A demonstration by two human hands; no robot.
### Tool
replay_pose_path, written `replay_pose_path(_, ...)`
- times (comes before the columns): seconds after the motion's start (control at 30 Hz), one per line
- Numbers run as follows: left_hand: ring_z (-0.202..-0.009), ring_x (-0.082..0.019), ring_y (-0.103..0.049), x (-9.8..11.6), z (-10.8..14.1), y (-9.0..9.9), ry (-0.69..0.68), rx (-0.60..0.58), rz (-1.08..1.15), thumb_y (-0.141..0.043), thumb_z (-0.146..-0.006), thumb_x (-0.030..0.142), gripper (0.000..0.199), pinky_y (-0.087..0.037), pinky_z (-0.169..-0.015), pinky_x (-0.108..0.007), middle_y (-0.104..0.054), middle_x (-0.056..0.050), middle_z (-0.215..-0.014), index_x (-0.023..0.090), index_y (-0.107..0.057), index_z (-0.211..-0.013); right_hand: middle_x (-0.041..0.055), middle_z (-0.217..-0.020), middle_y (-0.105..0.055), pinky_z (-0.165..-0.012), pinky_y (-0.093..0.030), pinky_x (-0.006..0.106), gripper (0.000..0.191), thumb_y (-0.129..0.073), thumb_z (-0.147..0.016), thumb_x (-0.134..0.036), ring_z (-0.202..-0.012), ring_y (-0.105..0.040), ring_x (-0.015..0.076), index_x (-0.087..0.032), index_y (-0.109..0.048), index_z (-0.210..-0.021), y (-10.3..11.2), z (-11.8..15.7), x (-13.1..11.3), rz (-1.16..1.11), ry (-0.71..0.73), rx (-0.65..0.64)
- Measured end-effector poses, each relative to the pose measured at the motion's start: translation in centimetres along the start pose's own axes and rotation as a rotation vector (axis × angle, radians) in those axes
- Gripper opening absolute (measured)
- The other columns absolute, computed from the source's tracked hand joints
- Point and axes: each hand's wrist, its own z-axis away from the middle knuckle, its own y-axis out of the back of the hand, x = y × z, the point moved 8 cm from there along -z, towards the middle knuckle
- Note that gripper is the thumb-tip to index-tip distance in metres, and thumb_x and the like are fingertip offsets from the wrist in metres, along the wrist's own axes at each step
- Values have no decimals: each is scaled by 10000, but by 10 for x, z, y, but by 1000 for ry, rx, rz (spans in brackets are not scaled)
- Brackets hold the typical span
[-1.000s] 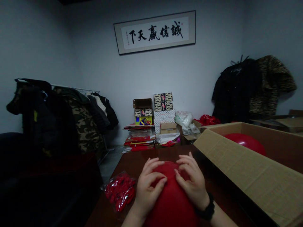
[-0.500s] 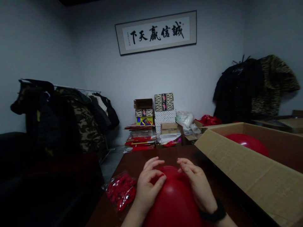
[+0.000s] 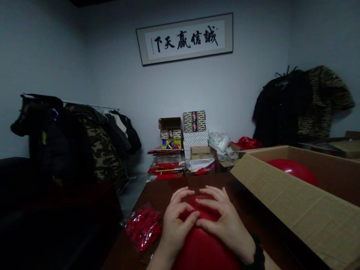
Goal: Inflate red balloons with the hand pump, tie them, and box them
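A large red balloon (image 3: 205, 247) lies at the near edge of the dark wooden table (image 3: 165, 187), between my two hands. My left hand (image 3: 180, 219) curves over its left side, thumb and index finger brought together near the top of the balloon. On the right side my right hand (image 3: 222, 221), with a black band at the wrist, bends over the balloon, its thumb and index tips beside the left ones. Whatever small part is between the fingertips is too small to make out. Left of my left hand is a clear bag of red items (image 3: 144, 227).
An open cardboard box (image 3: 292, 202) with another red balloon (image 3: 294, 171) inside stands at the right. Beyond the table are stacked boxes (image 3: 195, 142) and red flat packs (image 3: 165, 169). Clothes hang on a rack (image 3: 98, 146) at the left and by the right wall.
My right hand has moved left and turned over the balloon, so its thumb and index finger now meet the left fingertips. My left hand has barely moved.
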Motion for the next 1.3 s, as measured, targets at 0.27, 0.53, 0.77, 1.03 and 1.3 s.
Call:
replay_pose_path(0.27, -1158, -264, -452, 9, -1, -2, -63, 12, -107, -649, -713, 220, 101, -406, -951, -468, -574, -76, -1138, 203, -626, -617, -25, -1053, -612, -1068, -136, 566, 156, -589, -689, -215, -1129, -482, 200, -321, -636, -793, -9, -2, -13, -38, 67, -40)
replay_pose_path(0.53, -1176, -268, -429, 37, 8, 16, -240, 116, -376, -647, -711, 212, 111, -306, -1020, -542, -521, -94, -1202, 208, -620, -818, -21, -937, -624, -1099, -158, 517, 129, -564, -696, -135, -1114, -484, 169, -241, -530, -762, 8, 0, -29, 29, 273, 95)
replay_pose_path(0.77, -1226, -277, -380, 57, 2, 13, -286, -43, -554, -586, -755, 162, 140, -153, -1046, -617, -561, -38, -1216, 266, -661, -812, 7, -1006, -624, -1091, -171, 567, 104, -525, -780, -167, -1150, -456, 199, -233, -557, -853, 14, 5, -49, 249, 413, 154)
replay_pose_path(1.03, -1217, -294, -386, 39, -2, 8, -116, -79, -529, -558, -751, 146, 128, -183, -1016, -649, -570, -41, -1211, 241, -641, -730, 8, -952, -648, -1082, -230, 540, 125, -470, -837, -191, -1103, -491, 180, -234, -575, -890, 9, 4, -57, 335, 449, 99)
replay_pose_path(1.3, -1140, -272, -450, 34, -3, 8, -8, 36, -408, -536, -690, 82, 127, -304, -995, -558, -565, -76, -1124, 202, -577, -683, -21, -940, -652, -1101, -180, 532, 124, -532, -803, -189, -1112, -491, 173, -257, -587, -891, 15, 4, -52, 226, 442, 116)
